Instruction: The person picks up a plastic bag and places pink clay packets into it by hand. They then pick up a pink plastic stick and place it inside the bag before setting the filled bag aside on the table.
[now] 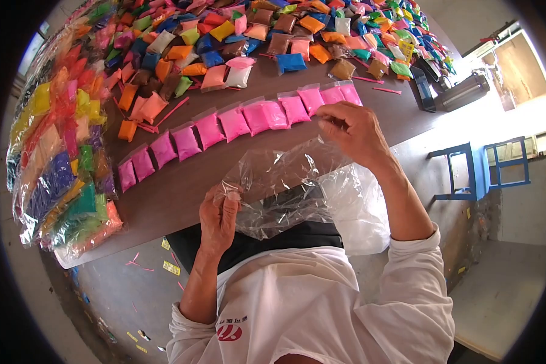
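Note:
My left hand (219, 218) is closed on the edge of a clear plastic bag (279, 197), pinching it between thumb and fingers. The bag spreads loosely over the table's front edge and my lap, and looks to have nothing inside. My right hand (353, 132) is raised above the bag's far right part with its fingers curled together. Its fingertips come close to the right end of a row of pink packets (233, 123); whether they grip anything is hidden. These flat, sealed packets lie side by side in a curve, shading from magenta to lighter pink.
A big heap of small coloured packets (285, 24) covers the table's back. Clear bags filled with mixed colours (60, 164) are stacked at the left. Pink strips (175, 111) lie around. A steel flask (464, 92) stands at right, a blue stool (476, 171) beyond. White plastic (361, 212) hangs by my lap.

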Demonstrator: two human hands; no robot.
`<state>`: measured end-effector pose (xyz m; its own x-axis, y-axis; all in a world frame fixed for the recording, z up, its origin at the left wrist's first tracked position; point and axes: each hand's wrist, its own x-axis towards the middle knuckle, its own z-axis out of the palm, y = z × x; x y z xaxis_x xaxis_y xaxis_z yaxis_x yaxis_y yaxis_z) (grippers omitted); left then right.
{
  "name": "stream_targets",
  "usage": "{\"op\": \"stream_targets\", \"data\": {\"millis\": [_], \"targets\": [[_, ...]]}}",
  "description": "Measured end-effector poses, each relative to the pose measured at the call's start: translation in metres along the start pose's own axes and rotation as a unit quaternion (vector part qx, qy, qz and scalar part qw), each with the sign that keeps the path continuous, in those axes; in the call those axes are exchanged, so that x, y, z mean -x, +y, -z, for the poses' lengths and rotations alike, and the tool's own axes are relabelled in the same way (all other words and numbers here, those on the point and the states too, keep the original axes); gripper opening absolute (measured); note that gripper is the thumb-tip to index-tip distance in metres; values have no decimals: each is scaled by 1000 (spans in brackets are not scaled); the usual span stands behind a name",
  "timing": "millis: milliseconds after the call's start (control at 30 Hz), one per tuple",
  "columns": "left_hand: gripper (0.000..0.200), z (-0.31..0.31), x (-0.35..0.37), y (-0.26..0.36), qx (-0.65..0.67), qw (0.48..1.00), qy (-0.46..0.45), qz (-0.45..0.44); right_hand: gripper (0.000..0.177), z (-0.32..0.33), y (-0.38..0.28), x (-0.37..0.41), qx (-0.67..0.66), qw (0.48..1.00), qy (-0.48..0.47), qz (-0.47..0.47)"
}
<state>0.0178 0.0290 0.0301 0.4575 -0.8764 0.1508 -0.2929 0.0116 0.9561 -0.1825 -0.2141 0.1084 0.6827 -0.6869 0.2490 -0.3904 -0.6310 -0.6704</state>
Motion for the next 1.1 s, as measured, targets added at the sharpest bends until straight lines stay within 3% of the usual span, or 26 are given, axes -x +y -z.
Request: {"op": "stream_targets", "data": {"millis": [133, 333, 633, 933, 1100], "targets": [[36, 2, 2, -7, -9, 1000, -10, 0, 23, 3, -10, 4, 52, 995, -48, 75], [33, 0, 2, -5, -8, 1000, -5, 0, 15, -5, -16, 7, 75, 990, -114, 41], [30, -1, 3, -7, -12, 1000, -2, -22, 9, -11, -9, 6, 75, 990, -119, 26], [28, 0, 3, -2, 7, 1000, -8, 2, 23, -1, 3, 7, -9, 994, -84, -76], [28, 1, 4, -11, -17, 1000, -12, -22, 23, 7, -5, 9, 8, 997, -72, 4]]}}
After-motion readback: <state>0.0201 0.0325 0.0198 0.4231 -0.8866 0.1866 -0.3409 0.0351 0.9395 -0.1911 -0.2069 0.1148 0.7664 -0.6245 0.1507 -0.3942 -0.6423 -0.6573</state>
